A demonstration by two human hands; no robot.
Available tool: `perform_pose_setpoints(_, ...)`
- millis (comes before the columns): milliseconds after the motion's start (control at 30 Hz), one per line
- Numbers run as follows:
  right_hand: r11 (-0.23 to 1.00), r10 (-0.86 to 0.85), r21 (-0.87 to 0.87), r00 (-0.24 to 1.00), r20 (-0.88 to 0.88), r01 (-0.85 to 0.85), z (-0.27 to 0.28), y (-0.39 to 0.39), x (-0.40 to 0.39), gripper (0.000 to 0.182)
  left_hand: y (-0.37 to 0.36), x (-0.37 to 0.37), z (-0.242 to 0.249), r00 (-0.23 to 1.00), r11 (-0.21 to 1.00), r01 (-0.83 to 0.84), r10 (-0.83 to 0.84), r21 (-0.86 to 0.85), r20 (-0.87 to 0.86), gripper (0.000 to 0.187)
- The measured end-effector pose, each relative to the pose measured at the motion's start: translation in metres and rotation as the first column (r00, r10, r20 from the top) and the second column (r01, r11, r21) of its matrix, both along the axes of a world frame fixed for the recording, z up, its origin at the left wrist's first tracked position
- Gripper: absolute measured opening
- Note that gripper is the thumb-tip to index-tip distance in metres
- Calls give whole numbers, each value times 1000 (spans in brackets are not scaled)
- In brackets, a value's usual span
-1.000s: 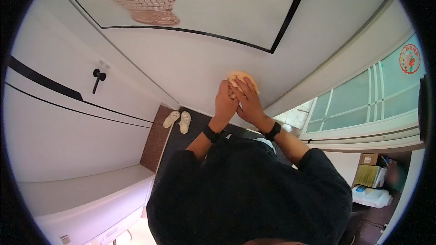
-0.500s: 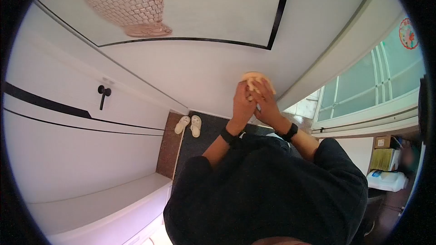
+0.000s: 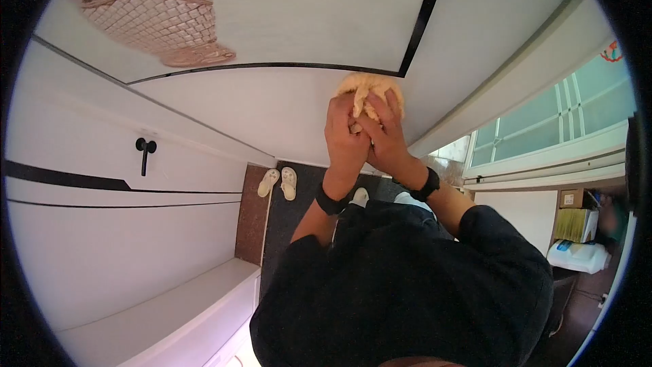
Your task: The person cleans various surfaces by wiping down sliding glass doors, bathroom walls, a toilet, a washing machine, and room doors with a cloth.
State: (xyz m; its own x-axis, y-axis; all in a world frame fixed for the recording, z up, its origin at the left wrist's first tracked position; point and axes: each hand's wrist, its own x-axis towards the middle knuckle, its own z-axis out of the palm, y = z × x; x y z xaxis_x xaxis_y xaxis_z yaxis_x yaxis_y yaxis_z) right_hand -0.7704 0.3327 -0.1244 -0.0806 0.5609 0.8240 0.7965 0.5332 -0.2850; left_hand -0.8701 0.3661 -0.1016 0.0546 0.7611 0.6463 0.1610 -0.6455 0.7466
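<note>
A pale orange cloth (image 3: 360, 83) is bunched up in front of the white wall (image 3: 292, 95), its top edge close under the black trim line. My left hand (image 3: 346, 136) has its fingers curled into the cloth's left side. From the right, my right hand (image 3: 388, 137) grips the same cloth, fingers pressed into its folds. Both hands are side by side and overlap at the thumbs. Each wrist wears a black band.
A relief of a woven basket (image 3: 149, 20) decorates the wall panel. At left is a white door with a black handle (image 3: 145, 155). Pale clogs (image 3: 288, 183) lie on the floor. A glass-paned sliding door (image 3: 543, 129) and a shelf with a white jug (image 3: 577, 256) are at right.
Both hands and the cloth have moved up and slightly left, nearer the black trim. The cloth looks more spread out. My view has shifted a little, and a shoe shows below my hands.
</note>
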Motion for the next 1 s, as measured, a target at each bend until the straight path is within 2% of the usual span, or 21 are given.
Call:
perform_pose_setpoints(67, 997, -36, -72, 998, 47, 39, -38, -2, 0, 42, 1, -2, -28, 999, 999, -19, 18, -29, -48, 31)
perform_pose_setpoints(100, 987, -19, -155, 996, 87, 32, -52, -9, 2, 47, -1, -3, -52, 998, 986, 10, -20, -167, -59, 34)
perform_pose_setpoints(200, 899, 15, -436, 990, 141, 48, -101, -31, 10, 54, -10, 1, -140, 982, 933, 27, -91, -358, -164, 28)
perform_pose_setpoints(267, 847, 64, -530, 984, 166, 34, -120, -46, 20, 57, -13, 1, -181, 959, 902, 99, -200, -420, -202, 28)
perform_pose_setpoints(300, 818, 92, -575, 980, 179, 28, -120, -50, 25, 58, -15, 3, -178, 944, 883, 131, -251, -451, -216, 28)
perform_pose_setpoints(400, 812, 120, -583, 986, 117, -30, -111, -54, 40, 59, -20, 8, -157, 953, 893, 135, -236, -429, -191, 27)
perform_pose_setpoints(500, 858, 76, -513, 983, 167, 21, -71, -57, 48, 59, -22, 15, -107, 966, 950, 175, -216, -258, -140, 32)
perform_pose_setpoints(600, 961, -16, -268, 980, 196, 70, -40, -55, 63, 59, -19, 31, -59, 968, 967, 239, -244, -85, -61, 36)
perform_pose_setpoints(700, 979, -205, 12, 966, 157, 206, -4, -52, 69, 57, -24, 51, -6, 967, 953, 255, -253, 162, -34, 48)
perform_pose_setpoints(767, 964, -265, 45, 957, 116, 261, -6, -54, 71, 58, -21, 58, 7, 958, 936, 287, -280, 205, -62, 48)
perform_pose_setpoints(833, 945, -328, 58, 935, 135, 323, -14, -54, 73, 60, -19, 63, 6, 953, 928, 304, -292, 217, -85, 46)
perform_pose_setpoints(900, 942, -335, 28, 928, 160, 335, -35, -54, 72, 61, -19, 62, -19, 950, 931, 309, -293, 193, -109, 42)
perform_pose_setpoints(1000, 938, -333, -41, 927, 169, 345, -94, -56, 67, 62, -24, 54, -61, 929, 938, 345, -344, -17, -136, 36)
